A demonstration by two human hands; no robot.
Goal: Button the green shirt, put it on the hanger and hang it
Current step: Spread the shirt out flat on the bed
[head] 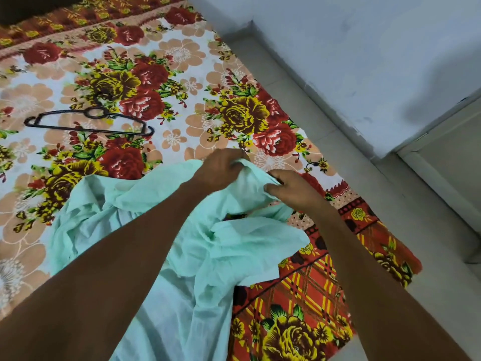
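Note:
The pale green shirt (234, 241) lies crumpled on the flowered bed, spreading from the middle of the view down to the bottom edge. My left hand (221, 169) grips a bunch of its fabric at the far end. My right hand (291, 188) pinches the cloth edge just to the right of it. Both hands are close together and lift that part slightly. A black hanger (88, 123) lies flat on the bed at the left, well away from the shirt. No buttons can be made out.
The flowered bedsheet (161, 82) covers the bed, whose edge runs diagonally at the right. Beyond it are the grey floor (325, 121), a pale wall (364, 48) and a door frame (442, 165) at the far right.

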